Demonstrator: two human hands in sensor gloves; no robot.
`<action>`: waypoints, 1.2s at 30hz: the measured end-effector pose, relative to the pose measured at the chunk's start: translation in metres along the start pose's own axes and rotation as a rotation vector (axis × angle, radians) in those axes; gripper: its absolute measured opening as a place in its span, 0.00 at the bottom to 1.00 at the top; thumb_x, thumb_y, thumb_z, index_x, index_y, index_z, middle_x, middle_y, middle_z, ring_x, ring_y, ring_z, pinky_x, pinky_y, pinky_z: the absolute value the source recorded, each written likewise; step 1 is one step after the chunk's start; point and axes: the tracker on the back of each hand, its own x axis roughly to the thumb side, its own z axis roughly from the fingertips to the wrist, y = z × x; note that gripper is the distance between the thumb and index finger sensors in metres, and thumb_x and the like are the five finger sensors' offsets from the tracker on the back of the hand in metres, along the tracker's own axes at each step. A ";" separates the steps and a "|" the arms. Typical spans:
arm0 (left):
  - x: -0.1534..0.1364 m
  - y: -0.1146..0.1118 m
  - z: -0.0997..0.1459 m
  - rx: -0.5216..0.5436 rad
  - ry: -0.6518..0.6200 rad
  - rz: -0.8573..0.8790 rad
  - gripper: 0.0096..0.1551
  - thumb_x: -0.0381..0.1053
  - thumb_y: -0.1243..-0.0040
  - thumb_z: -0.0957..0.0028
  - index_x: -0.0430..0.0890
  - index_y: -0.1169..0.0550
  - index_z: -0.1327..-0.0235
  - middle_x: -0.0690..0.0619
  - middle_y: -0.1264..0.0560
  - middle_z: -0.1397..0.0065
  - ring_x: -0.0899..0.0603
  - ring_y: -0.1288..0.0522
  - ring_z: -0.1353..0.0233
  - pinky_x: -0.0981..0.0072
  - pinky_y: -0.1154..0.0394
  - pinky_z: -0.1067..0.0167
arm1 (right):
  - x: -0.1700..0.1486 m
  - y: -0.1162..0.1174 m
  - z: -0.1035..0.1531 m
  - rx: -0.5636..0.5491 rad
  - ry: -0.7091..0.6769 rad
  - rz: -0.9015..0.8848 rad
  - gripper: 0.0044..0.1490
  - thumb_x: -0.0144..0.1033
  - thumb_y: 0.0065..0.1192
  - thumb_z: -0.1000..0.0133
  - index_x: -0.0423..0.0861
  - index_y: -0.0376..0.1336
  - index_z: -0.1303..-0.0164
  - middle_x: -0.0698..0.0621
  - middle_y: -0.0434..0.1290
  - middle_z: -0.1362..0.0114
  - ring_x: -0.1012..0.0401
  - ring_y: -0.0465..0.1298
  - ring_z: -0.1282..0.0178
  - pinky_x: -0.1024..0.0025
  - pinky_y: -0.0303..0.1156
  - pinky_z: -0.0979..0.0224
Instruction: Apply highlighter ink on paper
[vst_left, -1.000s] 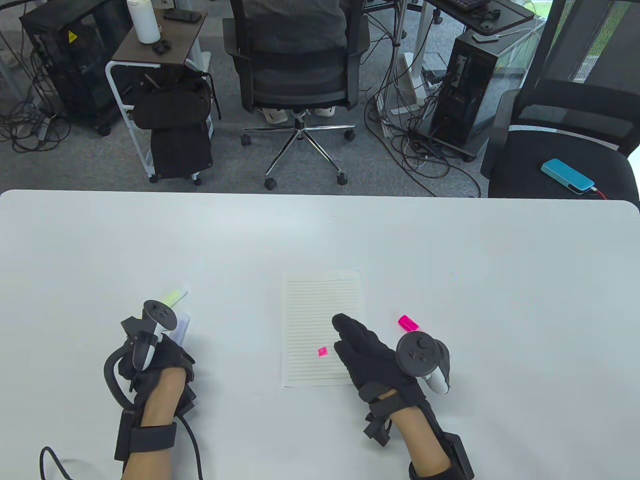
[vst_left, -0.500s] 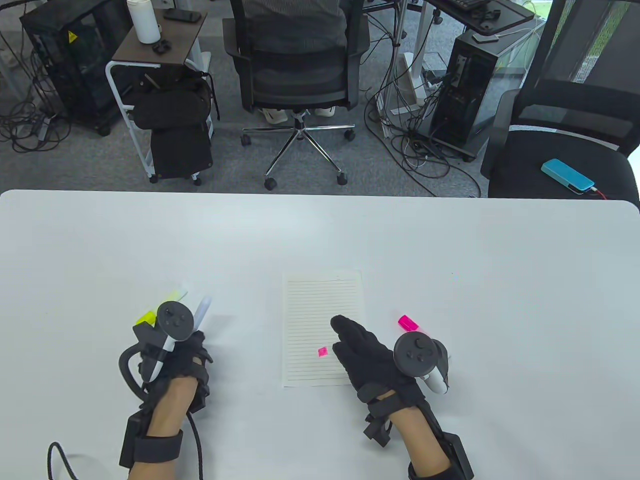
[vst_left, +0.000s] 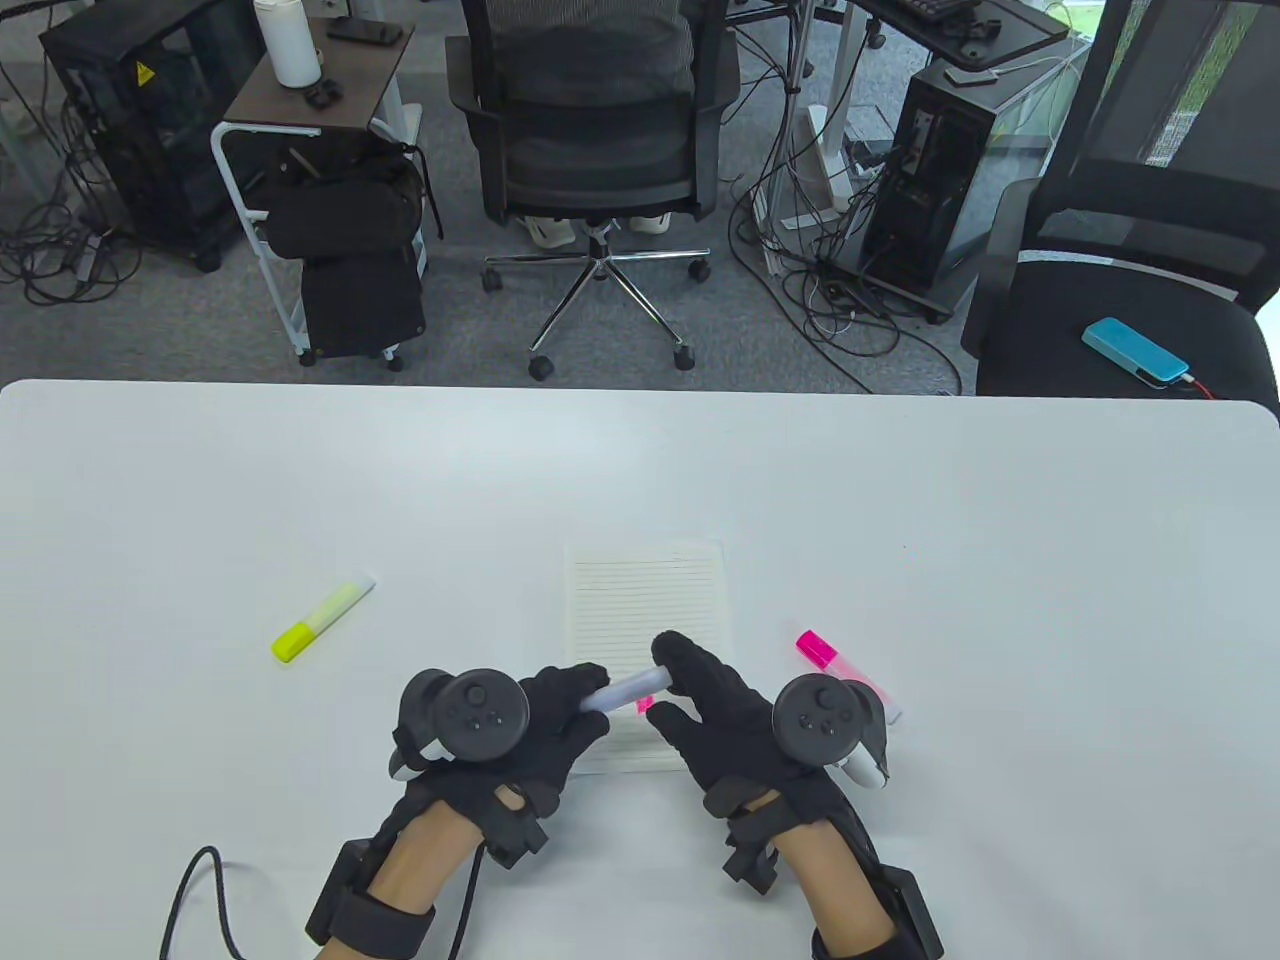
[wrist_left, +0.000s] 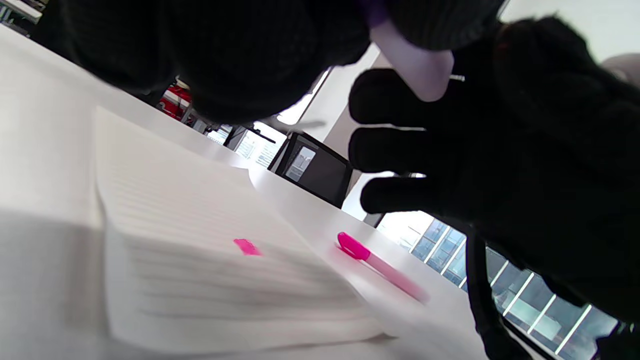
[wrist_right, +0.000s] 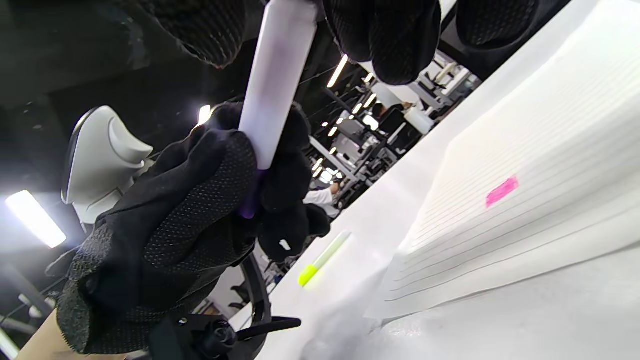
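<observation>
I see matt knitted cloth on both gloves (vst_left: 560, 715), smooth pale plastic on the purple highlighter (vst_left: 625, 690), lined matt paper (vst_left: 645, 590), and a smooth white table (vst_left: 900, 480).

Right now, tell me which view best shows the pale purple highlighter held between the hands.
Right wrist view: the pale purple highlighter shows nearly full length. Table view shows a short stretch; left wrist view only a tip.

White desk (vst_left: 900, 480) w/ 3 items on it.
Lined paper (vst_left: 645, 600) at centre; yellow highlighter (vst_left: 322, 618) well to its left, pink highlighter (vst_left: 835, 662) just to its right; both lie flat.
</observation>
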 end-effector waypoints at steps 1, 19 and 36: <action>0.003 -0.002 0.000 -0.004 -0.018 0.000 0.32 0.61 0.45 0.54 0.48 0.29 0.38 0.54 0.21 0.47 0.52 0.15 0.61 0.45 0.20 0.45 | 0.001 0.001 -0.001 0.015 -0.012 0.001 0.39 0.50 0.58 0.31 0.55 0.45 0.15 0.41 0.58 0.15 0.41 0.67 0.25 0.32 0.59 0.24; 0.004 0.000 -0.002 0.014 -0.027 0.135 0.31 0.67 0.36 0.60 0.48 0.15 0.53 0.63 0.12 0.78 0.61 0.20 0.90 0.60 0.11 0.71 | 0.007 0.003 -0.005 0.092 -0.048 0.013 0.30 0.39 0.63 0.36 0.47 0.61 0.25 0.43 0.76 0.39 0.53 0.78 0.57 0.43 0.72 0.32; -0.015 0.000 0.004 0.127 0.065 -0.001 0.43 0.79 0.46 0.60 0.47 0.15 0.53 0.65 0.13 0.77 0.60 0.19 0.86 0.58 0.12 0.66 | 0.011 -0.018 0.002 -0.045 -0.151 0.121 0.26 0.38 0.65 0.35 0.46 0.65 0.28 0.41 0.78 0.44 0.50 0.78 0.62 0.42 0.71 0.33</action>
